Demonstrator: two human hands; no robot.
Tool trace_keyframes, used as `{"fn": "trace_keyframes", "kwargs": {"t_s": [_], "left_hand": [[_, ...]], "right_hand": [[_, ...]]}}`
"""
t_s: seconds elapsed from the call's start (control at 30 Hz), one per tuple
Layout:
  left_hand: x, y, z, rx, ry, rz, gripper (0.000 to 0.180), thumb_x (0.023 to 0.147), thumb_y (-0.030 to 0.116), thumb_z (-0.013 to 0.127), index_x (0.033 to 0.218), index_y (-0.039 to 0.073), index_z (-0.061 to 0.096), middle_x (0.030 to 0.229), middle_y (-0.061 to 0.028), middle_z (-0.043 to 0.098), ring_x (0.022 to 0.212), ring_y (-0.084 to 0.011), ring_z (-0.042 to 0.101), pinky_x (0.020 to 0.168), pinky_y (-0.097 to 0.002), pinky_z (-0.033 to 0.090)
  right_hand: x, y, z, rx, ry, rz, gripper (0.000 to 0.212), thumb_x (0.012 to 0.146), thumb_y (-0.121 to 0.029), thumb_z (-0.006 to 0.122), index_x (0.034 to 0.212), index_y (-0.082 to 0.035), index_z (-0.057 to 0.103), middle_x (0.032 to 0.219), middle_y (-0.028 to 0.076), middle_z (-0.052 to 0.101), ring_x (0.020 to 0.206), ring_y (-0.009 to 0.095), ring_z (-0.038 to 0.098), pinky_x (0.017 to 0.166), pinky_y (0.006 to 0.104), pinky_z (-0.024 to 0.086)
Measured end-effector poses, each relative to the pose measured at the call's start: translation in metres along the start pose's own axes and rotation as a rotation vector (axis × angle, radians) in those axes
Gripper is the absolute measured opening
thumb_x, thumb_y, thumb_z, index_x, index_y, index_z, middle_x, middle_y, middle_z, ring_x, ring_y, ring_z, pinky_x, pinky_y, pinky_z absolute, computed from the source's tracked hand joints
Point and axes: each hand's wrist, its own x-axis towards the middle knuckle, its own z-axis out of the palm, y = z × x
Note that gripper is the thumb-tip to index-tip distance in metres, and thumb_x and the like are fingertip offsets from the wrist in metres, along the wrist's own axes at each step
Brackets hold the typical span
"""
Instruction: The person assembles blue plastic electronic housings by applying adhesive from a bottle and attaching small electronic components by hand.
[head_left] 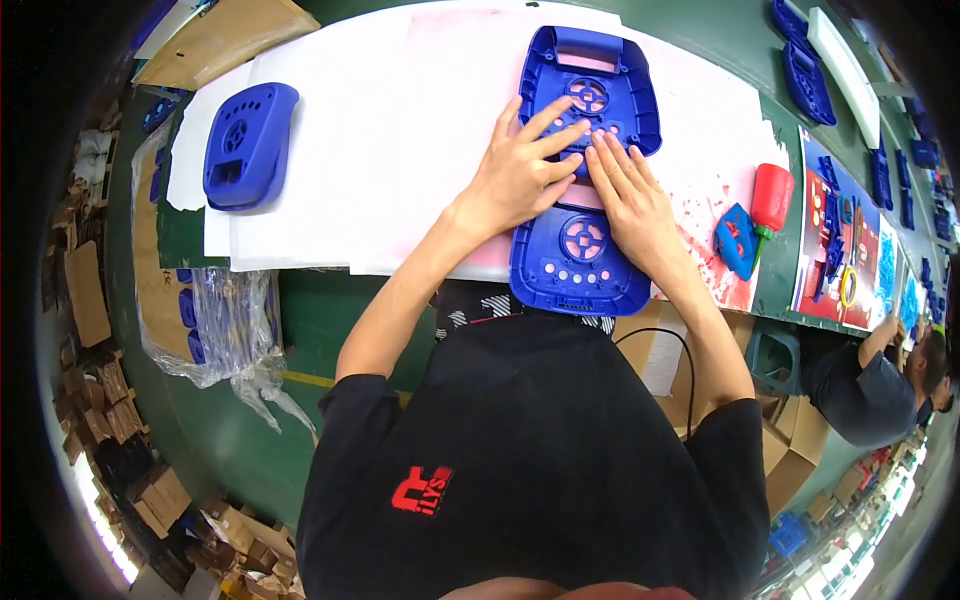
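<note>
Two blue plastic housing shells lie inner side up on the white-covered table in front of me, one beyond the other. My left hand (517,178) has its fingers spread over the near part of the far shell (636,88), touching its inner face around the round grille. My right hand (628,192) lies with fingers stretched out and side by side on the near end of the same shell. Closer to my body is the near shell (560,285), with a round grille and a row of small holes. Whether something small sits under my fingertips is hidden.
Another blue shell (250,145) rests outer side up at the left. To the right are a red bottle with green nozzle (772,198) and a blue red-stained piece (736,240). Red smears mark the sheet (705,215) there. A co-worker (865,385) sits farther right.
</note>
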Motion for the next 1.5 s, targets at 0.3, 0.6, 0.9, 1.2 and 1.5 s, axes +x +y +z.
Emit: {"fn": "trace_keyframes", "kwargs": {"t_s": [0.3, 0.6, 0.9, 1.2, 1.5], "left_hand": [[-0.001, -0.004, -0.015, 0.033, -0.066, 0.017, 0.019, 0.082, 0.017, 0.073, 0.099, 0.012, 0.078, 0.142, -0.005, 0.057, 0.143, -0.0273, 0.04, 0.117, -0.0613, 0.02], [-0.099, 0.045, -0.073, -0.283, -0.06, -0.152, 0.06, 0.068, 0.026, 0.081, 0.123, 0.01, 0.064, 0.128, -0.0171, 0.06, 0.12, -0.037, 0.057, 0.102, -0.0512, 0.042], [-0.084, 0.02, -0.053, -0.274, -0.193, -0.207, 0.05, 0.068, 0.015, 0.085, 0.116, 0.01, 0.07, 0.126, -0.0181, 0.061, 0.122, -0.0361, 0.058, 0.101, -0.0522, 0.046], [0.073, -0.15, -0.007, -0.277, -0.194, -0.217, 0.044, 0.082, 0.021, 0.076, 0.123, 0.008, 0.068, 0.131, -0.0199, 0.06, 0.13, -0.0347, 0.052, 0.114, -0.0491, 0.034], [0.176, -0.215, -0.058, -0.26, 0.111, -0.445, 0.03, 0.095, 0.015, 0.061, 0.123, 0.006, 0.068, 0.121, -0.012, 0.068, 0.108, -0.0249, 0.067, 0.094, -0.0328, 0.05]], "right_hand": [[-0.009, -0.007, -0.026, 0.25, -0.018, 0.037, 0.065, 0.086, -0.01, 0.059, 0.145, 0.005, 0.04, 0.156, 0.024, 0.033, 0.147, 0.038, 0.03, 0.119, 0.0517, 0.025], [-0.116, -0.067, -0.057, 0.32, -0.206, 0.161, 0.041, 0.077, -0.008, 0.068, 0.118, -0.006, 0.066, 0.14, 0.015, 0.054, 0.133, 0.035, 0.047, 0.107, 0.0572, 0.038], [-0.067, -0.033, -0.054, 0.395, -0.24, 0.238, 0.032, 0.073, -0.007, 0.066, 0.105, -0.006, 0.07, 0.129, 0.011, 0.061, 0.124, 0.028, 0.055, 0.109, 0.0611, 0.032], [0.072, 0.134, 0.026, 0.392, -0.018, 0.212, 0.016, 0.08, -0.006, 0.065, 0.096, -0.005, 0.069, 0.128, 0.011, 0.063, 0.127, 0.03, 0.053, 0.108, 0.0586, 0.039], [0.198, 0.2, 0.037, 0.148, 0.298, 0.121, 0.042, 0.089, -0.01, 0.064, 0.131, -0.01, 0.059, 0.134, 0.013, 0.059, 0.132, 0.036, 0.049, 0.111, 0.0575, 0.036]]}}
